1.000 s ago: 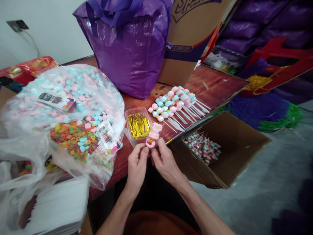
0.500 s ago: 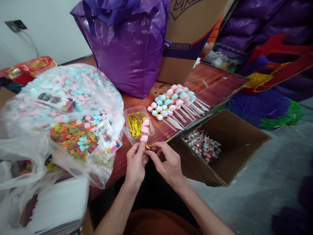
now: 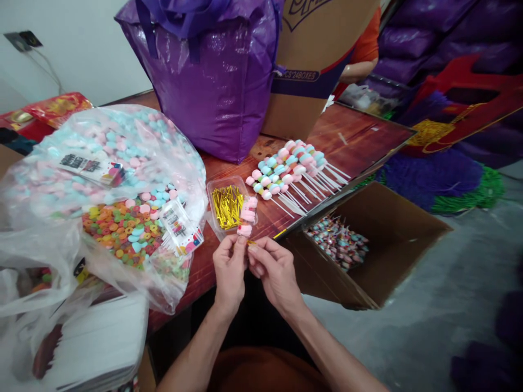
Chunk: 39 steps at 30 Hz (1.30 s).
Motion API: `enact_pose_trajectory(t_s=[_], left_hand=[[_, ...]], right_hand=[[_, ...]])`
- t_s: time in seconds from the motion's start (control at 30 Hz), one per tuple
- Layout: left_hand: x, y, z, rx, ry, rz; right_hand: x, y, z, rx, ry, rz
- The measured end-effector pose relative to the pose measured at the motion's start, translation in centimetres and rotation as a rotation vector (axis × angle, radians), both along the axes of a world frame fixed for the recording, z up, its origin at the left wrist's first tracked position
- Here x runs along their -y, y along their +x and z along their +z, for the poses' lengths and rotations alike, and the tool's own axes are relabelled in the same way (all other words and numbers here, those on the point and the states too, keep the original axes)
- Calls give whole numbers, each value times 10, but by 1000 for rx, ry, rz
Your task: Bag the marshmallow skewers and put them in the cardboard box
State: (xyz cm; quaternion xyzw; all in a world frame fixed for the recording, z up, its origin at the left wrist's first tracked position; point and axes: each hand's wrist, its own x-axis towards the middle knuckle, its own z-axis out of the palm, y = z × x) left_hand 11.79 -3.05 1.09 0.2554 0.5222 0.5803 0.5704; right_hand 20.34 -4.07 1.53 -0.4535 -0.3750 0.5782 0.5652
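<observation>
Between my hands stands a wrapped marshmallow skewer (image 3: 247, 213), its pink sweets pointing away from me. My left hand (image 3: 229, 268) pinches it at the base. My right hand (image 3: 274, 270) is closed on a gold twist tie (image 3: 250, 243) at the neck of the wrapping; only a bit of the tie shows between the fingertips. Just beyond is a clear plastic tub (image 3: 210, 188) of gold twist ties (image 3: 227, 207). Several marshmallow skewers (image 3: 286, 169) with white sticks lie in a row to the right of the tub.
On the left lie a big clear bag of marshmallows (image 3: 110, 136), gummy rings (image 3: 122, 234) and printed cards (image 3: 180, 226). A purple bag (image 3: 212, 87) and a carton (image 3: 294, 109) stand behind. Below right, an open box (image 3: 392, 261) holds wrapped skewers (image 3: 339, 242). A person's arm (image 3: 355, 71) shows behind the carton.
The skewer has tilted to the right. My right hand has closed in toward my left at the tie, which shows less now. More of the other person's arm and orange sleeve has come into view.
</observation>
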Motion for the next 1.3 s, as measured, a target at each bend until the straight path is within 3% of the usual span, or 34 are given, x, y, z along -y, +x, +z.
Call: enact_pose_trajectory(t_s=[0.07,0.17,0.23,0.33,0.47,0.7,0.87,0.97,1.07,1.2,1.3], left_hand=[[-3,-1,7,151,-69,-39],[-6,-5,14,273,-110,-83],[-5,-6,16,298,-110,-102],[-2,-6,18,335,-140,-138],[1,-7,22,435,-209,-162],[3,-2,27,495,-199,-140],[-2,11,20,460,-135,-87],[-5,11,23,452,-67,-167],[0,6,29,251,66,-221],[16,8,33,-159,170,-305],[22,15,33,-130,83,-344]], right_hand=[[2,8,1,190,150,-32],[-1,23,4,651,505,-115],[-7,32,4,893,716,-80],[-15,38,1,1018,904,-26],[-17,40,-6,1003,988,-36],[-19,31,-2,1033,969,-117],[-12,14,5,887,573,-242],[-6,17,12,611,325,-176],[0,30,24,426,178,-82],[8,46,39,484,187,-145],[16,50,43,599,302,-227]])
